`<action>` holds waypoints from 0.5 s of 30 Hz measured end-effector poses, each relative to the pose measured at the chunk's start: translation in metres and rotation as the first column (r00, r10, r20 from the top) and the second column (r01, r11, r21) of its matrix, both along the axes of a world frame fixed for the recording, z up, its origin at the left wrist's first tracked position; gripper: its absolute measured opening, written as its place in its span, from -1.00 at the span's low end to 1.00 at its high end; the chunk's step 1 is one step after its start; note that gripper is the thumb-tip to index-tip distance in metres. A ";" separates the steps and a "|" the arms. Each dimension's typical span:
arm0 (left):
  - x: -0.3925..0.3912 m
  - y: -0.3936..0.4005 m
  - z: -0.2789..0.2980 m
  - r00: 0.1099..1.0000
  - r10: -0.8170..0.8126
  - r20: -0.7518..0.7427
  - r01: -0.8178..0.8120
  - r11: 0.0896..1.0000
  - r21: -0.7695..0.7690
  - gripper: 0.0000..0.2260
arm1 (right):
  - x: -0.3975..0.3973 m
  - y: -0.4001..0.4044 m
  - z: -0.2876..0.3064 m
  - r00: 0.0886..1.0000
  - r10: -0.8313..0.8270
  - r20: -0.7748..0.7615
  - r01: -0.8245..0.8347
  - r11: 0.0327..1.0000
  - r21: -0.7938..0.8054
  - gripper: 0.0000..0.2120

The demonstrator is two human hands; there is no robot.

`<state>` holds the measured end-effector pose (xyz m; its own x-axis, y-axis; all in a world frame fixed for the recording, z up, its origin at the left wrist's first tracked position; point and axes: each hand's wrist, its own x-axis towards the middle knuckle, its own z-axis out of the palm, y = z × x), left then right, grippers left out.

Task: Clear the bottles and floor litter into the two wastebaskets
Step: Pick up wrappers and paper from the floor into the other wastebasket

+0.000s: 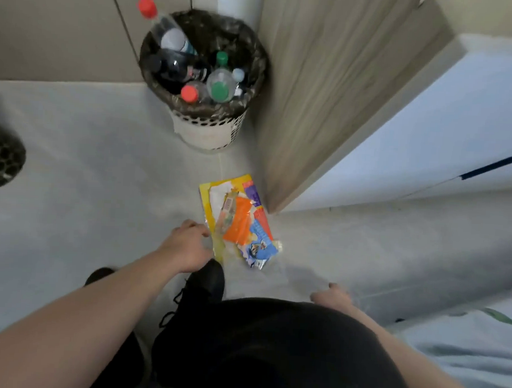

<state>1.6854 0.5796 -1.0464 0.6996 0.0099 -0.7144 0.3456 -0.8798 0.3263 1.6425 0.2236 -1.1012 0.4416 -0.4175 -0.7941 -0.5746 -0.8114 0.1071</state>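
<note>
Yellow-and-orange crinkled plastic snack wrappers lie flat at frame centre; likely light, limp, slippery; left hand fingers apart at the yellow edge, best pinched there; right hand state unclear.

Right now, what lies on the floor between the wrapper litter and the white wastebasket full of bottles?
Nothing: in the head view, only bare pale floor separates the wrapper litter from the white wastebasket. The left hand sits at the litter's near edge.
</note>
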 end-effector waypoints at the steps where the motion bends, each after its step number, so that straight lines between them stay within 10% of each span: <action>1: -0.002 -0.003 -0.007 0.999 -0.016 -0.028 0.016 1.000 -0.010 -0.53 | -0.002 -0.007 -0.010 1.000 0.005 -0.009 -0.005 1.000 0.002 -0.52; 8: 0.004 -0.002 -0.057 0.992 0.044 -0.122 -0.050 0.998 -0.042 -0.53 | -0.027 -0.034 -0.088 0.985 -0.170 -0.037 0.171 0.984 0.039 -0.72; 15: 0.025 -0.013 -0.095 0.992 0.084 -0.094 -0.089 0.995 -0.050 -0.48 | -0.008 0.019 -0.060 0.907 -0.252 0.336 0.213 0.966 0.148 -0.66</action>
<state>1.7100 0.5668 -1.1411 0.6290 0.0270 -0.7769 0.4506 -0.8270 0.3361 1.6343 0.2421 -1.1610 0.5992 -0.4647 -0.6519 -0.7332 -0.6456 -0.2138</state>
